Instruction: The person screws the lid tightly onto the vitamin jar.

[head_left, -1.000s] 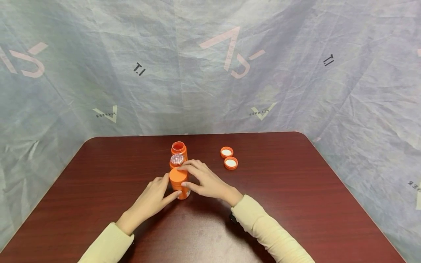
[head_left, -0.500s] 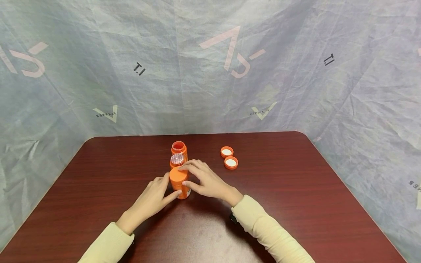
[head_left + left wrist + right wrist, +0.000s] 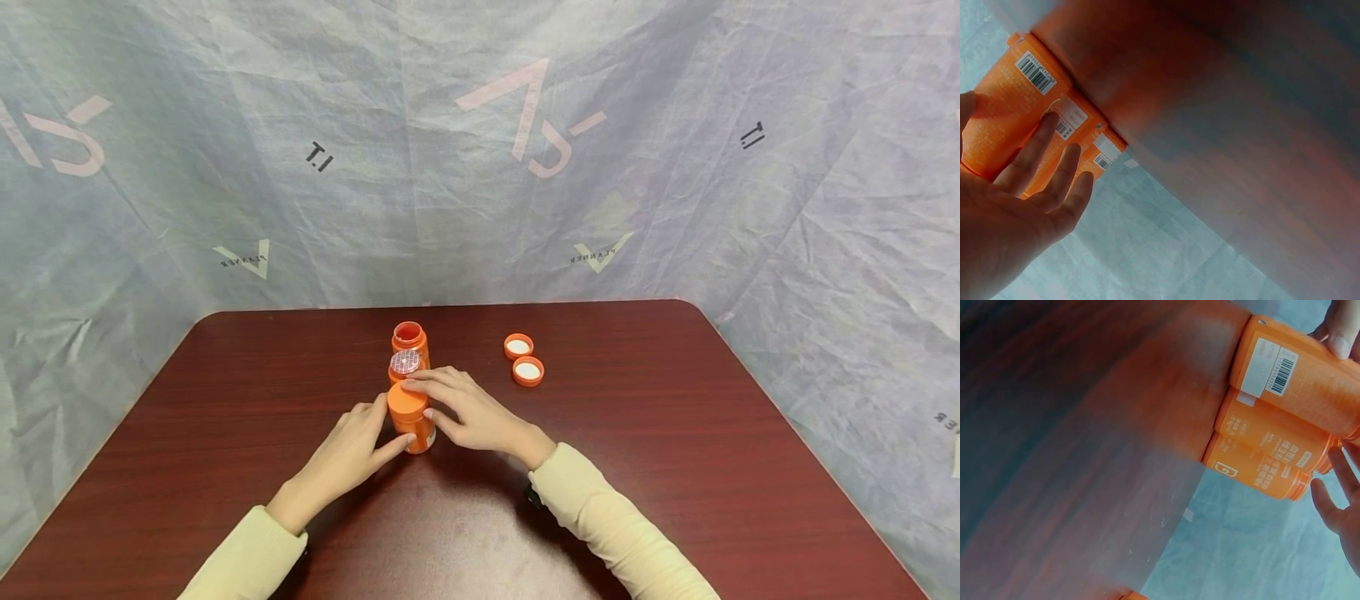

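Observation:
Three orange bottles stand in a row, touching, on the dark red table. The nearest bottle [image 3: 418, 433] wears an orange lid [image 3: 407, 400]; behind it the middle bottle [image 3: 405, 363] has a silvery patterned seal, and the rear bottle [image 3: 408, 336] has an uncovered mouth. My left hand [image 3: 341, 454] grips the nearest bottle's body between thumb and fingers, also seen in the left wrist view, where barcodes show on the bottles [image 3: 1004, 112]. My right hand [image 3: 476, 417] holds the lid, fingers on its far edge and thumb at its right side.
Two orange lids with white linings, one [image 3: 518, 346] behind the other [image 3: 528, 372], lie upturned on the table [image 3: 637, 433] right of the bottles. A grey-blue printed cloth [image 3: 465, 208] hangs beyond the table's far edge.
My right thumb has slid a little to the right around the lid, and its fingers have shifted slightly left. The left hand keeps its hold on the bottle.

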A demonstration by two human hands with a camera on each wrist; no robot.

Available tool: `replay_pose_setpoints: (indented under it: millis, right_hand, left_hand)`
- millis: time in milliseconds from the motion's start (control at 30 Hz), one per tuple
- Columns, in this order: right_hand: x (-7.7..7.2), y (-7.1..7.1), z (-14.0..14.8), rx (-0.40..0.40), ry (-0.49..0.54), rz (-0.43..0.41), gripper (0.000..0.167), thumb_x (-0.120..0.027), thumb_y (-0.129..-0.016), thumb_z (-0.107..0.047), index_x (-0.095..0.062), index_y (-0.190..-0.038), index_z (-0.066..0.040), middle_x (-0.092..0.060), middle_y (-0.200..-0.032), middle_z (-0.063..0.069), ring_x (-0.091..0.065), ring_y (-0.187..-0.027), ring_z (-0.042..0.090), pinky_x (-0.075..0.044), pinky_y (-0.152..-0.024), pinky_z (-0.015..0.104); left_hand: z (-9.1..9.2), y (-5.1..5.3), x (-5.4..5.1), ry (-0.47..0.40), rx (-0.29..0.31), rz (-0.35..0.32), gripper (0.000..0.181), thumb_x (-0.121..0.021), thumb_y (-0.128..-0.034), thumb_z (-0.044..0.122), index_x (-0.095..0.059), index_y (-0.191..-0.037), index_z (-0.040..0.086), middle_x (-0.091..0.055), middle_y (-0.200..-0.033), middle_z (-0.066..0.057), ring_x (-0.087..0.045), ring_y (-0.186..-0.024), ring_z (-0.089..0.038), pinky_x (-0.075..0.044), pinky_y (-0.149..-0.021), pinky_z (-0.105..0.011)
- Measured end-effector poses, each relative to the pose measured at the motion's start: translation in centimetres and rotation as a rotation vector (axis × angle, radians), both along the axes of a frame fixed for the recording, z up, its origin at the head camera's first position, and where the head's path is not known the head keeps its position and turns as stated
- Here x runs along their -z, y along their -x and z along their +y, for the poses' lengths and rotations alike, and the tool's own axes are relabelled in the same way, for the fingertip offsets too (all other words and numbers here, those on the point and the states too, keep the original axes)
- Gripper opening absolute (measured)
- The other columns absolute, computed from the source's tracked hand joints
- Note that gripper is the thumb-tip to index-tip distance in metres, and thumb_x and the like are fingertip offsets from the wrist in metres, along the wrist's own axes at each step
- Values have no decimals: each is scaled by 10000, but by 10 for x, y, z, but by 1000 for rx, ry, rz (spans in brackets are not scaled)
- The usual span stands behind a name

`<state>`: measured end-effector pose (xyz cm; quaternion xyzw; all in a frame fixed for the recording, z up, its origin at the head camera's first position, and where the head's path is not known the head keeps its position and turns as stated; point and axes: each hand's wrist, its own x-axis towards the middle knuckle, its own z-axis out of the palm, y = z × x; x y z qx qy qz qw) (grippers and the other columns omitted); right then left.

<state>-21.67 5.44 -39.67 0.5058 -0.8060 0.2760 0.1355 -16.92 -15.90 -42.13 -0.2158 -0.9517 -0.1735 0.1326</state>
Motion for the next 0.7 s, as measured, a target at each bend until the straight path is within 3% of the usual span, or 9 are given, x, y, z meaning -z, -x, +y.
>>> replay_pose_setpoints:
  millis: [233, 367, 567, 700]
  right_hand:
    - [0, 0, -2, 77, 11, 19, 373, -632, -857, -298, -545, -1192, -158, -526, -1179, -20, -466, -1096, 112, -377, -884, 324]
    - [0, 0, -3, 101, -3, 22, 420, -646, -841, -330, -530, -1204, -155, -509, -1185, -28, -459, -1091, 112, -372, -888, 322]
    - [-4, -2, -3, 41, -19, 7, 423, -567, -897, -266, -479, -1290, -139, -480, -1309, 9, -434, -1178, 139, -358, -946, 352]
    - [-4, -1, -3, 20, -8, 11, 385, -554, -904, -209, -497, -1275, -125, -501, -1295, 29, -450, -1162, 143, -363, -931, 348]
  left_hand:
    - [0, -1, -1, 5, -15, -18, 708, -618, -829, 453, -442, -1238, -98, -619, -1075, -230, -578, -984, -340, -455, -850, -503]
    - [-1, -1, -1, 0, -9, -22, 700, -614, -831, 457, -440, -1245, -81, -610, -1099, -231, -574, -994, -338, -449, -863, -505]
    - [-1, 0, 0, -7, -3, -18, 664, -617, -830, 454, -450, -1237, -43, -627, -1066, -187, -576, -975, -319, -450, -861, -492]
    - [0, 0, 0, -8, 5, -8, 619, -618, -830, 452, -462, -1205, -15, -639, -995, -146, -580, -944, -304, -457, -842, -483]
